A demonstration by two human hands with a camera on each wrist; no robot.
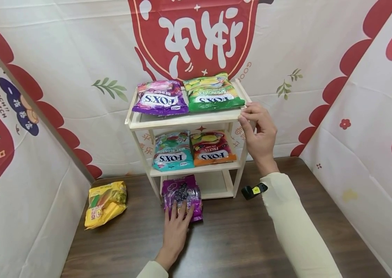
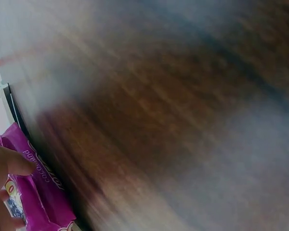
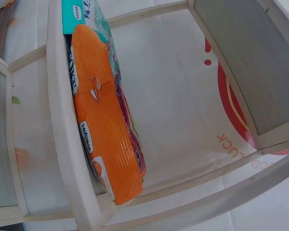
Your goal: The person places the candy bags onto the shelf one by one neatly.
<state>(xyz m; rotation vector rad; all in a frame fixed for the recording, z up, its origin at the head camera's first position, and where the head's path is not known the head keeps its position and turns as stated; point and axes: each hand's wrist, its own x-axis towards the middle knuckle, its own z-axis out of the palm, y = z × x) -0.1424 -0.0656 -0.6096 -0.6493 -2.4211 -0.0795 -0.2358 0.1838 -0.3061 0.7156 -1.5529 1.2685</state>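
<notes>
My left hand (image 1: 176, 231) lies with spread fingers on a purple candy bag (image 1: 183, 185) that has dark grapes pictured on it. The bag sits partly on the bottom tier of a small wooden shelf (image 1: 182, 122), its near end out over the table. In the left wrist view my thumb (image 2: 17, 162) is against the same purple bag (image 2: 45, 192). My right hand (image 1: 261, 131) grips the shelf's upper right corner between thumb and fingers. That hand is outside the right wrist view, which shows an orange-ended candy bag (image 3: 106, 120) on the middle tier.
Purple berries (image 1: 161, 97) and green spring tea (image 1: 213, 92) bags lie on the top tier. Mint (image 1: 173, 150) and fruit (image 1: 213, 148) bags share the middle one. A yellow bag (image 1: 106, 204) lies at left on the table (image 1: 223, 247). A black strap-like item (image 1: 254, 190) is by my right wrist.
</notes>
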